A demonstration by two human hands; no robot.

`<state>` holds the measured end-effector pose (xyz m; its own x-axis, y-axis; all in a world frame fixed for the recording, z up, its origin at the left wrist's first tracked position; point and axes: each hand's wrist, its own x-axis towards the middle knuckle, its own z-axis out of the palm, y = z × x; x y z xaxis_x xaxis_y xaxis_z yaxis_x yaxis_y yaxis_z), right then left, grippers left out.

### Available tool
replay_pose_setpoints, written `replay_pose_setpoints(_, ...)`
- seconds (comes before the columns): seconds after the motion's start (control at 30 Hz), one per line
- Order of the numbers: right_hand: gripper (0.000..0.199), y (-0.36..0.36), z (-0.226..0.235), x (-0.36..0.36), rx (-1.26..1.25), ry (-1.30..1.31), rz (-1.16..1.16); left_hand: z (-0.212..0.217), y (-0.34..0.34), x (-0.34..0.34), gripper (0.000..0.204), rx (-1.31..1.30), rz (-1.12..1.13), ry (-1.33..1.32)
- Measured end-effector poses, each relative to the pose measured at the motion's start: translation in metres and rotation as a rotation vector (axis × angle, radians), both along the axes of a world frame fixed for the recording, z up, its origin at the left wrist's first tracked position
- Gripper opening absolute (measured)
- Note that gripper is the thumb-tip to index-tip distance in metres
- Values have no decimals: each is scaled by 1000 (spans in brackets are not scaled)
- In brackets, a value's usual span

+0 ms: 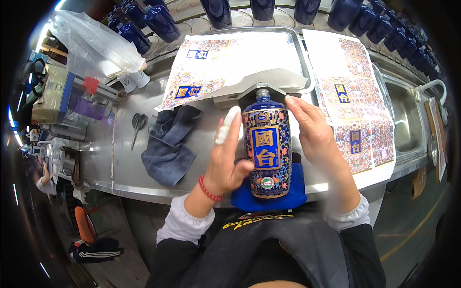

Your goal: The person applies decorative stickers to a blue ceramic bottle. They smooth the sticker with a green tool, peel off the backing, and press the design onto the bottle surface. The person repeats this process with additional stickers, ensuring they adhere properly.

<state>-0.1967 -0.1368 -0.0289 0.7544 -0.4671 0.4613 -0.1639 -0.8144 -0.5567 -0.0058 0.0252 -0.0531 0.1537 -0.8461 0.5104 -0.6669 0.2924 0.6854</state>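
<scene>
A dark blue glass bottle (267,149) covered in a colourful floral pattern lies in front of me, its neck pointing away. It rests against a bright blue cloth pad (298,185) at the table's near edge. My left hand (225,156) is along the bottle's left side, fingers stretched out, the thumb at its lower left edge. White coverings (229,126) wrap one of its fingers. On the other side, my right hand (312,127) has its fingers extended by the bottle's shoulder. Whether the right fingertips touch the glass I cannot tell.
Printed patterned sheets lie on a metal tray at the back (192,72) and at the right (355,103). A dark grey cloth (172,144) and scissors (138,127) lie left. Several blue bottles (216,12) line the far side. A sink (406,115) is right.
</scene>
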Motion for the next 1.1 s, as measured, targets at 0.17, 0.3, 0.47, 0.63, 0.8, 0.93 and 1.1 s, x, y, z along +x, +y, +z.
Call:
replay_pose_setpoints(0.17,69,3,1,-6,16,38,5,25,38,-42,116,205,1,-305)
replay_pose_setpoints(0.3,69,6,2,-5,-29,14,-34,14,36,-56,107,125,90,-370)
replay_pose_setpoints(0.47,63,7,10,1,-127,-54,-45,2,37,-55,107,42,111,-358)
replay_pose_setpoints(0.63,60,3,16,6,-227,-47,-28,3,41,-56,109,90,146,-380)
replay_pose_setpoints(0.8,57,1,14,6,-259,-49,-55,3,40,-55,110,78,135,-377)
replay_pose_setpoints(0.93,56,0,12,2,-254,-35,-61,-1,42,-55,111,124,126,-391)
replay_pose_setpoints(1.1,54,0,5,-6,-162,-39,-85,-6,47,-50,119,144,35,-188)
